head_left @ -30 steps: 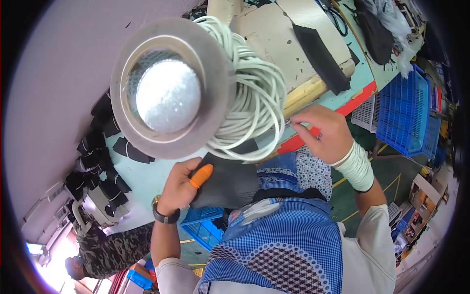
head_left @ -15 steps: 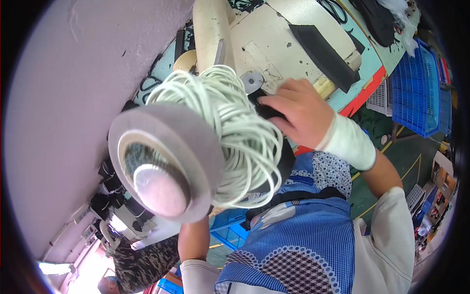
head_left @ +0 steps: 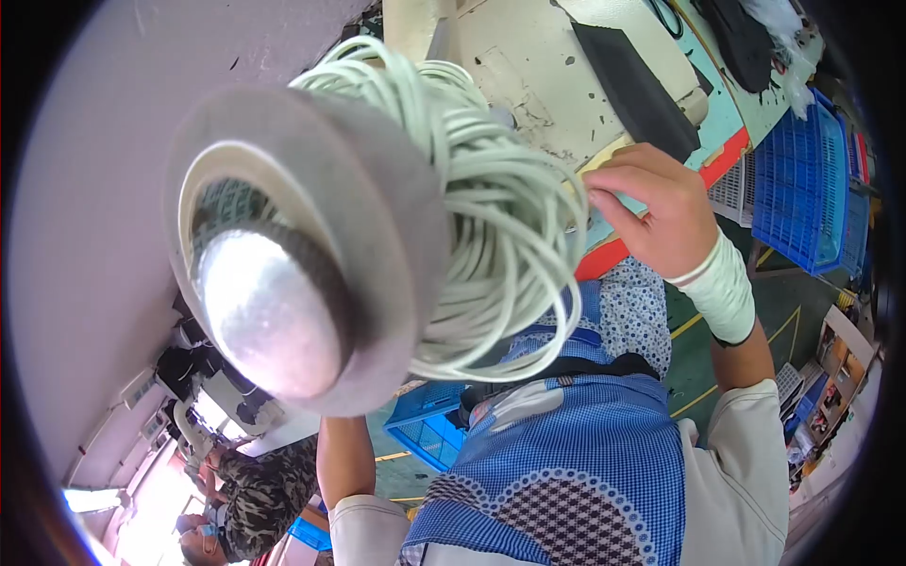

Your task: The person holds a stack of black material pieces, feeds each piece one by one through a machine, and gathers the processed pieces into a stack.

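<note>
We've a coil of pale cord [head_left: 500,226] hanging big in the foreground, approx. mid-view; it's our landmark. Overlapping its L side is a grey round housing [head_left: 377,226] w/ a shiny metal dome [head_left: 269,311] in its opening. Together they block much of the worktable, plus our L hand: only the L forearm [head_left: 344,457] shows below, so we can't tell how those fingers stand or what they've got.

Our R hand [head_left: 586,184] is just R of the coil, thumb & forefinger nearly together; can't tell if anything's btwn them, or if they touch the cord. White wrap [head_left: 722,288] on that wrist.

Beyond the coil: beige board [head_left: 528,66] w/ a black strip [head_left: 642,90] lying on it. To the coil's R, past the R hand: tall blue basket [head_left: 802,189]. Below the coil: blue crate [head_left: 429,415] & our checked apron [head_left: 557,453]. Lower L of it: co-worker in camo [head_left: 269,491].
</note>
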Demonstrator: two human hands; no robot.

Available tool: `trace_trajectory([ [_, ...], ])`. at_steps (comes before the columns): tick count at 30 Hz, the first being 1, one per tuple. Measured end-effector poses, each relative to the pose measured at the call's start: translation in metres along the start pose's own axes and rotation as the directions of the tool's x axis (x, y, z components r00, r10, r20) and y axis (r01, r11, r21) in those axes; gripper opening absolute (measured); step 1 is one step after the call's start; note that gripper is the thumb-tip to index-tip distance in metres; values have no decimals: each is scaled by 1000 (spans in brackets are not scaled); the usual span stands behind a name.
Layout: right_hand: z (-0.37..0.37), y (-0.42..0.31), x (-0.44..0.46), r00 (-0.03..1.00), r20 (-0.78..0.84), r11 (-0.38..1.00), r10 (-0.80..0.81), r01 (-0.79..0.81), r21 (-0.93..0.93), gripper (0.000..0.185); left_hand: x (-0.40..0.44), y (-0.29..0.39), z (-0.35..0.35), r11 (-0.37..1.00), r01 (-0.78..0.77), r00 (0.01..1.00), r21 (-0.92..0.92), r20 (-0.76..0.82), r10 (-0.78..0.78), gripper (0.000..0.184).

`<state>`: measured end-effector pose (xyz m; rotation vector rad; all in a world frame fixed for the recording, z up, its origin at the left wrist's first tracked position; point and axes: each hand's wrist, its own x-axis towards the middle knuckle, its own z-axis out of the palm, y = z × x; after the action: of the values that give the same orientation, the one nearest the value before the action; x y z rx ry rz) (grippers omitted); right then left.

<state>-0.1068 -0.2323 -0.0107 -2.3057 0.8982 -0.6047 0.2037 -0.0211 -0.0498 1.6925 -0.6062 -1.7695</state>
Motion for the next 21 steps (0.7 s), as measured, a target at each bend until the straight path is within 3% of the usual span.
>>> trace_trajectory([
  [3, 16, 4, 15, 997, 70, 997, -17, 12, 74, 22, 8, 4, -3, 992, -124, 992, 33, 28, 123, 34],
  [5, 32, 1, 30, 990, 102, 994, -102, 96, 57, 28, 29, 13, -3, 860, -64, 998, 507, 38, 51, 35],
  [7, 40, -2, 36, 987, 138, 996, -88, 87, 7, 31, 37, 72, 46, 925, 72, 997, 374, -46, -59, 39],
  [10, 27, -5, 6, 998, 51, 997, 45, -47, 53, 18, 40, 69, 71, 685, -110, 966, 721, -85, 245, 27],
  [11, 11, -11, -8, 993, -4, 991, 116, -115, 66, 16, 39, 57, 68, 665, -154, 944, 731, -90, 318, 24],
  [12, -12, -22, -16, 981, -52, 979, 187, -182, 88, 15, 35, 39, 56, 796, -164, 952, 583, -119, 283, 26],
  [14, -49, -38, -20, 938, -311, 984, 156, -177, -38, 20, 19, 4, 22, 963, -139, 971, 229, -161, 179, 32],
  [15, -57, -39, -13, 907, -417, 974, 58, -143, -176, 22, 10, -12, 8, 992, -117, 978, 42, -169, 122, 35],
  [16, -61, -33, -4, 861, -506, 941, -58, -123, -317, 24, 2, -27, 2, 997, -73, 990, 3, -121, 72, 35],
  [17, -55, -15, 7, 897, -416, 910, -152, -36, -412, 22, -6, -42, -4, 999, -25, 997, -32, -73, 23, 35],
  [19, -14, 9, 2, 961, -274, 909, -30, -87, -408, 21, -17, -48, 4, 892, 158, 981, 423, 39, -192, 43],
  [20, -3, 6, -2, 971, -239, 910, -22, -80, -408, 21, -19, -108, 2, 984, 14, 994, 177, -107, 5, 32],
  [21, 3, -2, -9, 967, -249, 926, -54, -45, -376, 21, -12, -114, 12, 971, 78, 992, 227, -119, -52, 30],
])
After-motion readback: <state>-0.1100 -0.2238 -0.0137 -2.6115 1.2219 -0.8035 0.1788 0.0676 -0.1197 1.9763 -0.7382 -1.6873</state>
